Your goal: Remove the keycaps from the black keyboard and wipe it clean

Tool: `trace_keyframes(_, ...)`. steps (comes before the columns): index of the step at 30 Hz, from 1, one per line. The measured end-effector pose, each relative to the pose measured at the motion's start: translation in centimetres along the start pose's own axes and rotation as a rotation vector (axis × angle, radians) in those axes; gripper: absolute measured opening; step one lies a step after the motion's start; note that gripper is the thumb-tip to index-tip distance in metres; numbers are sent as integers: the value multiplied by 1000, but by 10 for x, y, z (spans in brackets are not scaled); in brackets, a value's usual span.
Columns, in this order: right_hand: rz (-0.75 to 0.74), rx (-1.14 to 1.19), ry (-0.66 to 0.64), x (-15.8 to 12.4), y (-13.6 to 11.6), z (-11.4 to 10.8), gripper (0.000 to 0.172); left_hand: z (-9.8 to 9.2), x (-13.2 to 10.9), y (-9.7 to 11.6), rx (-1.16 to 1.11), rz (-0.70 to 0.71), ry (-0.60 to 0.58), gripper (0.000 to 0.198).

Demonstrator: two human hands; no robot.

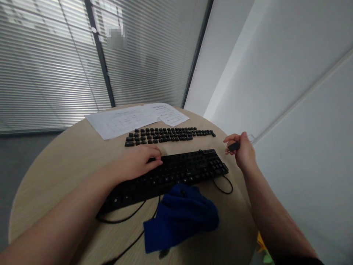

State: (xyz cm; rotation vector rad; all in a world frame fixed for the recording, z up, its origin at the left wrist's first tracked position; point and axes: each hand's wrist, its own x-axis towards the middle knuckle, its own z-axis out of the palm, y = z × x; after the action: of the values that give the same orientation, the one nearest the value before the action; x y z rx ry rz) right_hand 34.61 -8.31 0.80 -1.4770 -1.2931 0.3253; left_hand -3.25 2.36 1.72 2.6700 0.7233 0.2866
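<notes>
A black keyboard (176, 173) lies across the round wooden table (55, 162). My left hand (138, 162) rests on the keyboard's upper middle, fingers curled down flat on the keys. My right hand (242, 151) hovers just beyond the keyboard's right end, pinched on a small black tool with a thin wire loop (234, 146). Rows of loose black keycaps (168, 135) lie laid out on the table behind the keyboard.
A blue cloth (182, 217) lies crumpled in front of the keyboard, over its black cable (223, 187). Printed paper sheets (129, 119) sit at the table's far side. Window blinds and a white wall stand behind.
</notes>
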Motion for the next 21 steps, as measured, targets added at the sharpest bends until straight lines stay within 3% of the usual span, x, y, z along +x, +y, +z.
trace_keyframes(6, 200, 122, -214, -7, 21, 6, 50, 0, -2, 9, 54, -46, 60, 36)
trace_keyframes(13, 165, 166, -411, -12, 26, 30, 42, 8, -1, 11, 10, -64, -56, 24)
trace_keyframes(17, 154, 167, -317, -16, 28, 39, 46, 9, 1, 14, -2, -102, -121, 23)
trace_keyframes(21, 151, 126, -81, -12, 36, 32, 48, 14, 3, 13, -25, -97, -164, 24)
